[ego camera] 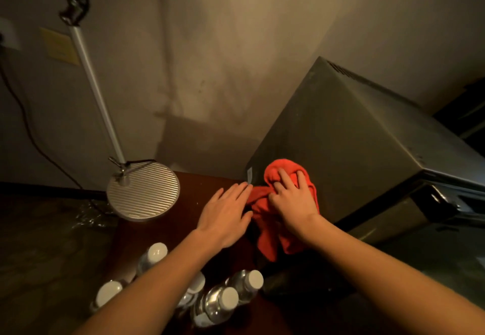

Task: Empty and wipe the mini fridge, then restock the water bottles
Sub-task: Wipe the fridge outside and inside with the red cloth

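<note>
**Red cloth pressed to the side of the mini fridge, bottles waiting on the table**

Nearest the camera, at the table's near edge, stand the water bottles (220, 306), clear with white caps, grouped under and beside the left forearm; five caps show. They sit upright on the dark wooden table (199, 185), apart from the fridge.

The right hand (290, 199) lies on a red cloth (273, 232), fingers spread and slightly curled over the bunched fabric, pressing it against the lower left side of the mini fridge (349, 140). Part of the cloth hangs loose below the wrist. The left hand (225, 211) is flat and open, fingers straight and together, its fingertips reaching the fridge's near corner and the edge of the cloth; it holds nothing.

The fridge stands on the right part of the table, its grey side facing the camera; whether its door is open cannot be told.

At the table's far left corner rests the round ribbed base of a lamp (143, 190), its white pole slanting up along the wall (210, 59).
</note>
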A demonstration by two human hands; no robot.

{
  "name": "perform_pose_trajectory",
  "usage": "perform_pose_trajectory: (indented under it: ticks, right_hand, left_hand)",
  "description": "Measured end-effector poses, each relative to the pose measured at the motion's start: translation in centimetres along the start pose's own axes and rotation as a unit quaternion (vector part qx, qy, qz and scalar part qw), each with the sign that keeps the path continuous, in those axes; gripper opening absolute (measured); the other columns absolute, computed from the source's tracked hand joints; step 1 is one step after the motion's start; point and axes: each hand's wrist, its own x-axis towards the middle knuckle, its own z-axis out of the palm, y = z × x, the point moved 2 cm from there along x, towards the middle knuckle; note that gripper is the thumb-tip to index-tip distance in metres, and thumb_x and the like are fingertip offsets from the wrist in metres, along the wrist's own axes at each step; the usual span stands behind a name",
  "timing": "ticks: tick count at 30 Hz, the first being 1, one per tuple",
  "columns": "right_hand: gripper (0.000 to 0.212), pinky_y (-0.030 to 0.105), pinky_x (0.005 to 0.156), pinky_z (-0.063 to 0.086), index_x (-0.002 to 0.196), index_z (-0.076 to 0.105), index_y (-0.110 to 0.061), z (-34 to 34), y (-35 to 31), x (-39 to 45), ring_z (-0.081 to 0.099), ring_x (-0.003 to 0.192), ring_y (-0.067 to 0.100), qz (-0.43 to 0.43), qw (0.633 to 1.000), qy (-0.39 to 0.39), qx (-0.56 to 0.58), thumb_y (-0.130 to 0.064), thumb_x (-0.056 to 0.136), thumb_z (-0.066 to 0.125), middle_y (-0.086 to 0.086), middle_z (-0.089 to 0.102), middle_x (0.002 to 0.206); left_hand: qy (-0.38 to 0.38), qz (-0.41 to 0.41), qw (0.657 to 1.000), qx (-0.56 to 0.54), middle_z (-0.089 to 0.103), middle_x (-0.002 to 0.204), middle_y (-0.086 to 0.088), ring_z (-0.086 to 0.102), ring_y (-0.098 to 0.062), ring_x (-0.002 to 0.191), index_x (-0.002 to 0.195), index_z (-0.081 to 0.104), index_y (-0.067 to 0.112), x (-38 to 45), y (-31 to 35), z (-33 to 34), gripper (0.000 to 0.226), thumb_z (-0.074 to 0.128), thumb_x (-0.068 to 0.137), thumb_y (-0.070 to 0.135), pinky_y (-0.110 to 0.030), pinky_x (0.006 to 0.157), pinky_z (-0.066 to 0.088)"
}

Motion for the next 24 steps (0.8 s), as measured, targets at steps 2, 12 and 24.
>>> perform_pose_trajectory:
  ticks: [2,12,24]
  right_hand:
    - [0.044,0.066,0.112,-0.001,0.143,0.046,-0.020,0.9,-0.5,1.9,-0.007,0.148,0.038,0.006,1.000,-0.010,-0.014,-0.029,0.100,0.038,0.011,0.022,0.160]
    - [0.044,0.063,0.113,0.005,0.140,0.050,-0.020,3.3,-3.2,-0.3,0.006,0.148,0.034,-0.048,0.998,-0.038,-0.018,-0.033,0.102,0.034,0.008,0.030,0.157]
    - [0.019,0.066,0.095,0.039,0.076,0.076,-0.019,-6.1,3.5,-9.0,0.056,0.120,0.040,0.072,0.990,0.119,0.003,-0.029,0.060,0.082,0.012,0.072,0.101]
  left_hand:
    - [0.014,0.000,1.000,0.004,0.014,0.164,0.008,0.012,-0.009,0.150,0.157,0.012,0.026,-0.2,-0.3,0.0,0.065,0.040,0.101,0.043,-0.031,0.121,0.009]
    - [0.003,-0.008,1.000,0.006,0.016,0.163,0.007,0.013,-0.007,0.149,0.157,0.013,0.025,0.1,2.0,0.3,0.067,0.029,0.096,0.048,-0.029,0.119,0.008]
    - [0.032,0.056,0.998,0.016,0.018,0.163,0.007,0.014,-0.008,0.149,0.157,0.013,0.025,-2.5,6.7,-6.1,0.067,0.043,0.099,0.042,-0.029,0.119,0.010]
